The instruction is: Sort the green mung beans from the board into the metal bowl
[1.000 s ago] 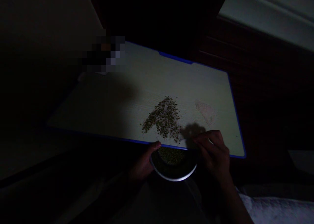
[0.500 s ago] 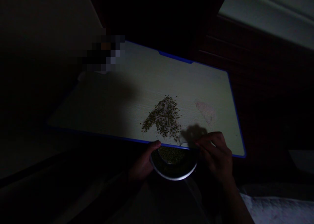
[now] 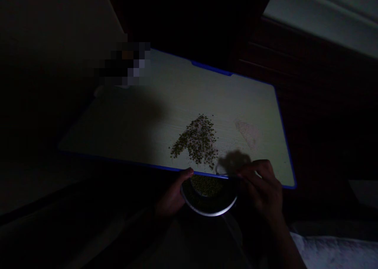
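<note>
My left hand (image 3: 176, 190) is wrapped round the left side of a metal bowl (image 3: 212, 213), its thumb up by the blue edge of a pale board (image 3: 183, 84). Small greenish grains (image 3: 208, 185), perhaps mung beans, fill the bottom of the bowl, which sits partly under the board's near edge. In my right hand (image 3: 261, 186), thumb and fingers pinch a thin, light utensil (image 3: 226, 175) whose kind I cannot make out. Its tip lies at the near edge, just above the bowl. Close by on the board is a spread heap of similar grains (image 3: 199, 139) mixed with pale bits.
A small patch of pinkish granules (image 3: 248, 133) lies on the right of the board. A blurred-out object (image 3: 126, 64) stands at the far left corner. White quilted cloth (image 3: 336, 251) shows at the lower right. The room is very dark.
My right hand has shifted slightly right and toward me, drawing the utensil's tip from near the grains to the board's near edge. My left hand and the bowl are nearly unchanged.
</note>
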Action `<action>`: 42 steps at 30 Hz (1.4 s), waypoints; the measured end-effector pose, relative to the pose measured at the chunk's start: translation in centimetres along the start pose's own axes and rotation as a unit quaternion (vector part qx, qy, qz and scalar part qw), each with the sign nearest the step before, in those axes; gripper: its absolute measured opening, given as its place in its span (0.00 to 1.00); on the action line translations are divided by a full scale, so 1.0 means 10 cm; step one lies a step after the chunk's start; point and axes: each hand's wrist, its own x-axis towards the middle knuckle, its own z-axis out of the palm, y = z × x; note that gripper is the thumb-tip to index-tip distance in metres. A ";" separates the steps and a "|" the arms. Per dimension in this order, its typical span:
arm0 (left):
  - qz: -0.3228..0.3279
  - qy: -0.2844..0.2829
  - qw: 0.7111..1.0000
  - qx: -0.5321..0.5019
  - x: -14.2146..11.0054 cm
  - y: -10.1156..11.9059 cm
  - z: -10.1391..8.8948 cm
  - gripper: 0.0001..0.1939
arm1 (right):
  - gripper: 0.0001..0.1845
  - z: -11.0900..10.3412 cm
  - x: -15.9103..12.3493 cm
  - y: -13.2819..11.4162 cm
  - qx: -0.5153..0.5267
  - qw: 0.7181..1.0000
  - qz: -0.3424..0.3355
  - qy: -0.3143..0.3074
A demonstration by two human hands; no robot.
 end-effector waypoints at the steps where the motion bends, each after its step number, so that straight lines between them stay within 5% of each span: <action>1: 0.000 0.001 1.000 -0.001 -0.01 0.00 0.01 0.07 | 0.15 0.00 0.00 0.00 -0.005 1.000 0.002 0.003; 42: 0.005 -0.038 0.999 0.001 0.00 -0.02 -0.04 0.13 | 0.14 0.07 0.03 -0.03 0.005 1.000 0.019 0.006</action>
